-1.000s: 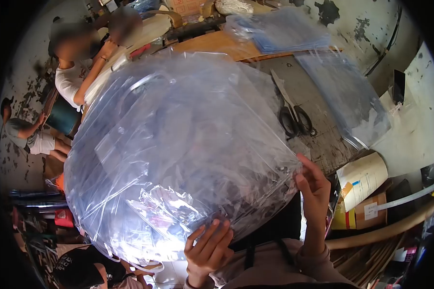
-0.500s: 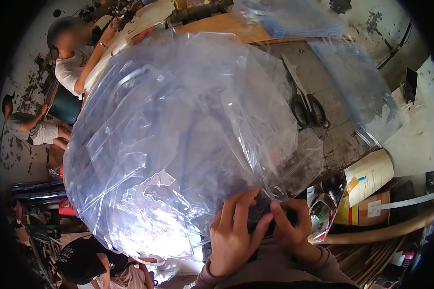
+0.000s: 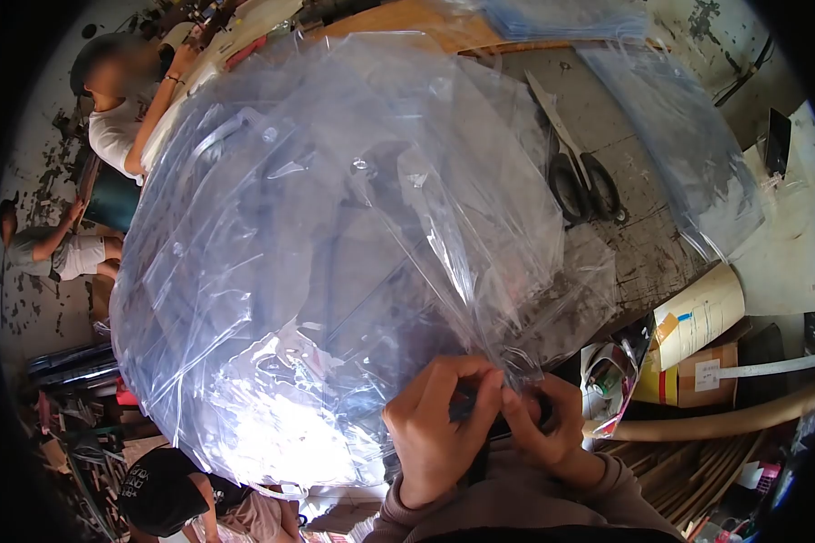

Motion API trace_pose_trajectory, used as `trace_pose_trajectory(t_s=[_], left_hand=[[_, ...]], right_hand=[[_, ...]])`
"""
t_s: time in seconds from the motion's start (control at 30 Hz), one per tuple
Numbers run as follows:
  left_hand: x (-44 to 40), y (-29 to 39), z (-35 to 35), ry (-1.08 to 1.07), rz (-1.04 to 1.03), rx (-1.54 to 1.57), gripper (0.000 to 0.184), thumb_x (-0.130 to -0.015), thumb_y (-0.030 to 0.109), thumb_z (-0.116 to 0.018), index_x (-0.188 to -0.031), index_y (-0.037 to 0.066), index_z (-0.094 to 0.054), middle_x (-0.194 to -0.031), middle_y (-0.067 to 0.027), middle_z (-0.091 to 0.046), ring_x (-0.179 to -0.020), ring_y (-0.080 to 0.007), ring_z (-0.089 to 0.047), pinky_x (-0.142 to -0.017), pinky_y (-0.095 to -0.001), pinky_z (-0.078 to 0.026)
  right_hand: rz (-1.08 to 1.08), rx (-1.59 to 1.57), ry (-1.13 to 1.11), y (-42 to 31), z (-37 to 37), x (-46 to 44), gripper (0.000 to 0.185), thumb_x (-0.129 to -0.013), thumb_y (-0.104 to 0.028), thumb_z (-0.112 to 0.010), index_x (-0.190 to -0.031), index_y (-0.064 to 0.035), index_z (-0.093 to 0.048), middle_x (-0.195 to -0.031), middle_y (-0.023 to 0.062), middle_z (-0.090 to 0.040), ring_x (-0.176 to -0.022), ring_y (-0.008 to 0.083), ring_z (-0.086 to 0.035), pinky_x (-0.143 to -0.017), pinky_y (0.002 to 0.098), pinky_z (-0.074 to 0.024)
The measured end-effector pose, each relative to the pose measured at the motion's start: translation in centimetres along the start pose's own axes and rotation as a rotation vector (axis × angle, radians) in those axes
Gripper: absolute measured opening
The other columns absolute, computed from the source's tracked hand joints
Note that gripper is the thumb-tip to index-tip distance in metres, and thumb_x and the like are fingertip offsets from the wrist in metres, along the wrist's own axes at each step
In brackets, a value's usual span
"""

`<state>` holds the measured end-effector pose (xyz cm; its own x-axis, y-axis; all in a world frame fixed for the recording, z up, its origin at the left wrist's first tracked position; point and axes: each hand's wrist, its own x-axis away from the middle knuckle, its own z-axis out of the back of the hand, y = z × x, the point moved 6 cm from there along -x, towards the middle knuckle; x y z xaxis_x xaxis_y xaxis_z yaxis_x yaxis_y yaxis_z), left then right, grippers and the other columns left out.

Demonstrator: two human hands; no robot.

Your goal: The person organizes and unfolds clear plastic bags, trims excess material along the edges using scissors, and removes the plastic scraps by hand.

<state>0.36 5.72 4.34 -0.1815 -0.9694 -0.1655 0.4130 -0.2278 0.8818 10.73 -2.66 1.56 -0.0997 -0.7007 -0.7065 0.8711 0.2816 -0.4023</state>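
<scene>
A big heap of clear plastic sheeting (image 3: 335, 226) spreads over the table in front of me, glossy and creased. Its near right edge is gathered into a bunch between my two hands. My left hand (image 3: 439, 421) is closed, thumb and forefinger pinching the plastic edge. Right beside it, my right hand (image 3: 552, 425) pinches the same bunched edge, its fingertips touching or nearly touching the left ones. Whether a small piece lies between the fingertips cannot be made out. Beyond the plastic, large black-handled scissors (image 3: 572, 154) lie on the table.
Folded clear plastic (image 3: 679, 145) lies on the right of the table (image 3: 638, 271). A cardboard box (image 3: 704, 376) and a tan tube (image 3: 715, 425) are at the lower right. One person (image 3: 118, 127) works at the upper left, another sits at the left, and one in a black cap (image 3: 158, 489) is below.
My left hand has gone from spread fingers to a pinch on the plastic edge, meeting the right fingertips. The gathered plastic has shifted slightly, and the whole view has moved a little.
</scene>
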Motion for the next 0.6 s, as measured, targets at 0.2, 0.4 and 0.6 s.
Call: trace_pose_trajectory(t_s=[0.2, 0.4, 0.6], left_hand=[[0.2, -0.5, 0.3, 0.037, -0.002, -0.035, 0.015, -0.071, 0.011, -0.072, -0.073, 0.004, -0.059, -0.063, -0.0058, -0.06, -0.051, -0.0156, -0.059, -0.048, -0.0259, -0.045], [0.3, -0.6, 0.2, 0.012, -0.033, -0.07, 0.017, -0.072, 0.016, -0.07, -0.07, 0.005, -0.057, -0.059, -0.0046, -0.056, -0.05, -0.0158, -0.058, -0.047, -0.0262, -0.045], [0.2, -0.7, 0.1, 0.026, -0.064, -0.075, 0.016, -0.071, 0.015, -0.069, -0.068, 0.007, -0.056, -0.059, -0.0027, -0.056, -0.049, -0.0161, -0.058, -0.046, -0.0268, -0.045]], right_hand=[[-0.18, -0.247, -0.014, 1.5, 0.3, -0.1, 0.039, -0.07, -0.01, -0.072, -0.107, -0.0058, -0.06, -0.088, 0.0118, -0.054, -0.074, 0.0191, -0.056, -0.057, 0.0255, -0.0475], [-0.475, -0.515, 0.048, 3.3, 0.5, -0.3, 0.035, -0.078, -0.008, -0.064, -0.11, 0.0014, -0.053, -0.087, 0.0123, -0.054, -0.068, 0.017, -0.056, -0.06, 0.0246, -0.0459], [-0.46, -0.502, -0.09, 3.6, -0.1, -0.6, 0.025, -0.087, -0.002, -0.05, -0.11, 0.0072, -0.048, -0.092, 0.0094, -0.044, -0.072, 0.0111, -0.049, -0.062, 0.0216, -0.0439]])
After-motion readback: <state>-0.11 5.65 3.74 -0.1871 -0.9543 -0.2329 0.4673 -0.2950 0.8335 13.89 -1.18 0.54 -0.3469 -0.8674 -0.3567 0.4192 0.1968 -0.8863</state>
